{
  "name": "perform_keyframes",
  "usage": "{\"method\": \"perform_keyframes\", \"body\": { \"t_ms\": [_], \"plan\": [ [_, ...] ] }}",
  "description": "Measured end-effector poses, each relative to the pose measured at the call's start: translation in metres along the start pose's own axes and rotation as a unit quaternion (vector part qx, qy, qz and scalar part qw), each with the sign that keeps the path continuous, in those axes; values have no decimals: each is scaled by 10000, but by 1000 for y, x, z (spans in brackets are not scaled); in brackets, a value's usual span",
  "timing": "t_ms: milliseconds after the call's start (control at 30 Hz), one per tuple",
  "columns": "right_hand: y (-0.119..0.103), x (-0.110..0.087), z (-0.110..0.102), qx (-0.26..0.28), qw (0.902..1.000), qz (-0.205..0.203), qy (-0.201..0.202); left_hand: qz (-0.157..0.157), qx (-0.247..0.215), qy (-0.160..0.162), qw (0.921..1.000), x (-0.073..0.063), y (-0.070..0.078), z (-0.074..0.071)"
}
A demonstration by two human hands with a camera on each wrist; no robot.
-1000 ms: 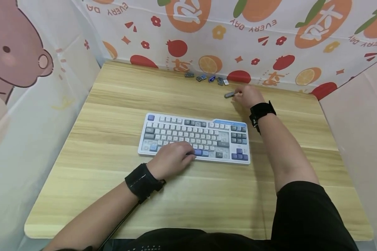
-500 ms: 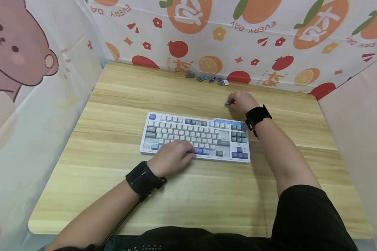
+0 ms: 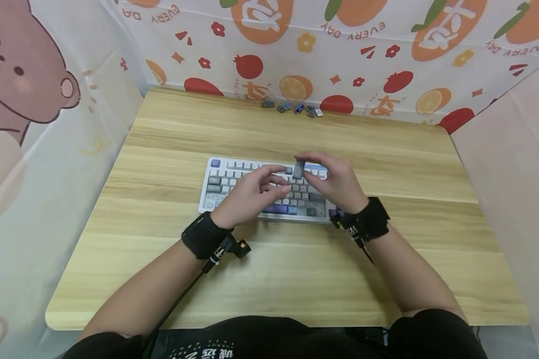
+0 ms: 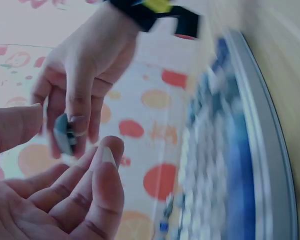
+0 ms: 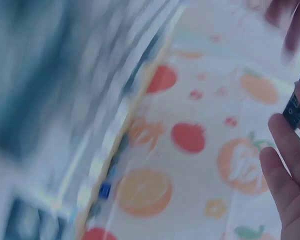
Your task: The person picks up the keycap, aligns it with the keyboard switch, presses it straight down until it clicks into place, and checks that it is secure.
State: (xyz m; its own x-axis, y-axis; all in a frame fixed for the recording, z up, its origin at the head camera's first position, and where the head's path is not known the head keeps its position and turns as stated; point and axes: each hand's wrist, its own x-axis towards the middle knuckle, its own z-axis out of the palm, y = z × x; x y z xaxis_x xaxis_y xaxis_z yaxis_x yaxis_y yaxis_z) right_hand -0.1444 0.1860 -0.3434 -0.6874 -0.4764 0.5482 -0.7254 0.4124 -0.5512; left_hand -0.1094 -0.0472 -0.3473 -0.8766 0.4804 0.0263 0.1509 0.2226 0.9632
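Observation:
My right hand (image 3: pixel 334 179) pinches a long grey keycap (image 3: pixel 298 169) between thumb and fingertips, over the upper part of the white keyboard (image 3: pixel 203 192). In the right wrist view the keycap (image 5: pixel 293 111) shows small light legends on its dark face. My left hand (image 3: pixel 253 192) is over the middle of the keyboard with its thumb and fingers apart, holding nothing and facing the keycap. The left wrist view has the left hand (image 4: pixel 65 200) with loosely bent fingers, just below the pinched keycap (image 4: pixel 63 135). Both hands cover part of the keys.
Several loose keycaps (image 3: pixel 299 108), in grey, blue and white, lie in a row along the table's back edge. A fruit-print cloth (image 3: pixel 305 70) hangs right behind the wooden table (image 3: pixel 161 279). Cables run from both wrist straps (image 3: pixel 206 235).
My right hand has brought the keycap from the back of the table to above the keyboard. The left hand has risen from the lower keys, its fingers spreading.

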Motion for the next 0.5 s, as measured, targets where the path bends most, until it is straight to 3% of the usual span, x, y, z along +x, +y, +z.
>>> {"method": "perform_keyframes", "body": {
  "t_ms": [67,133,267,500],
  "plan": [
    [-11,-7,7,186,9992,-240,247,-40,-544,-33,9985,2,3,2],
    [-17,-13,12,284,9977,-419,452,45,-725,-3,9974,2,6,4],
    [-23,-20,18,355,9947,-620,733,332,-487,226,9980,2,9,8],
    [-27,-30,16,533,9926,-482,978,570,-350,592,9960,1,12,10]
  ]
}}
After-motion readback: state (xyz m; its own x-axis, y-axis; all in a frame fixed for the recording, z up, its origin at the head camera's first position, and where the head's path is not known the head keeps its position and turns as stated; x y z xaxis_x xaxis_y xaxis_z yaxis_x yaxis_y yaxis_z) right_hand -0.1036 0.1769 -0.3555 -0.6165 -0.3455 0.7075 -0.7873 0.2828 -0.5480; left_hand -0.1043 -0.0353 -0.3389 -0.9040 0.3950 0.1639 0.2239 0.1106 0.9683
